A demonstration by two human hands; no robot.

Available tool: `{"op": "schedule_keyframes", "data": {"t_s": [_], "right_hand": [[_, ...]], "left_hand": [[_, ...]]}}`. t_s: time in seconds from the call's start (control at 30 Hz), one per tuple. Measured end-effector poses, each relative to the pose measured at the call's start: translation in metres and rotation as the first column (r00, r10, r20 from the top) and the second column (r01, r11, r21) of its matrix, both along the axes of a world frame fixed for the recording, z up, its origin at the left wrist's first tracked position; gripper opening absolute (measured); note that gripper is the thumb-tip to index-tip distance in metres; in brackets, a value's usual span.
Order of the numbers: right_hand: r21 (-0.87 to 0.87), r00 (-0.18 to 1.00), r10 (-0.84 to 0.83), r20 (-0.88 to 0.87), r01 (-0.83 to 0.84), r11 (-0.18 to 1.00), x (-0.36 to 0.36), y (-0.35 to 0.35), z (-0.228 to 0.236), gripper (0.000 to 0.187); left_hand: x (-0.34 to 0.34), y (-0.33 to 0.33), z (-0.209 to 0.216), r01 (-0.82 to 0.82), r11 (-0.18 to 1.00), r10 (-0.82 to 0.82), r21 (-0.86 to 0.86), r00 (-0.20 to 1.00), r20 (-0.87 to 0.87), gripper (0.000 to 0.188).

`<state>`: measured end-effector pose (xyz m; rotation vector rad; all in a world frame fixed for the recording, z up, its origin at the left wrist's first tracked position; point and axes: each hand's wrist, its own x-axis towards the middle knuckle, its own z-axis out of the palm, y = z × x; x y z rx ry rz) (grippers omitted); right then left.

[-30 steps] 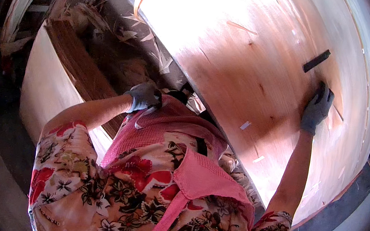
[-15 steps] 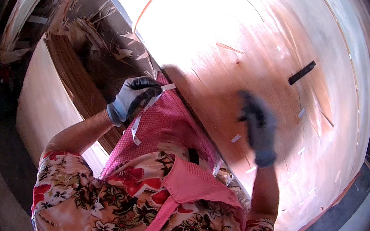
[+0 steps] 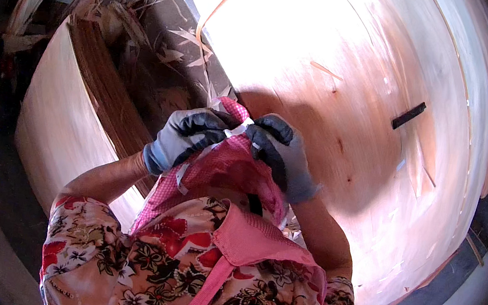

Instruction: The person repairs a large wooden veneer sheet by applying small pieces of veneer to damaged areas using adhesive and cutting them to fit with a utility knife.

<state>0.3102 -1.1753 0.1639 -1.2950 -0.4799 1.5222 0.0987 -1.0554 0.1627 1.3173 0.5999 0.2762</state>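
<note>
Both my hands wear grey gloves with black palms and fingers, and they meet in front of my pink checked apron [image 3: 223, 165]. A white strip, apparently tape [image 3: 236, 130], spans the short gap between them. My left hand [image 3: 185, 138] is closed on the strip, and a loose length hangs below it against the apron. With bent fingers my right hand [image 3: 281, 154] pinches the other end, close to the edge of a large wood veneer sheet [image 3: 347, 129]. A small white bit shows at the right fingers.
A black bar [image 3: 409, 116] and thin wood slivers [image 3: 326, 70] lie on the sheet. To the left stands a stack of veneer [image 3: 103, 86] with a pale top sheet [image 3: 69, 109]. Broken veneer scraps [image 3: 174, 52] litter the floor beyond it.
My right hand has come from over the veneer sheet to the left hand and taken the strip's end. Several white scraps on the sheet's near part no longer show.
</note>
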Motion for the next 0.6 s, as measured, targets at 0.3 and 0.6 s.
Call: {"op": "schedule_keyframes", "data": {"t_s": [0.3,0.6], "right_hand": [[0.149,0.890,-0.059,0.452,-0.010,0.989,-0.001,0.010,0.002,0.018],[-0.001,0.997,0.049,0.066,-0.049,0.999,-0.008,0.008,-0.001,0.013]], "left_hand": [[-0.015,-0.001,-0.014,-0.030,0.999,0.028,-0.040,0.999,-0.044,0.021],[-0.013,-0.012,-0.014,-0.007,1.000,0.008,-0.024,0.999,0.039,0.020]]}}
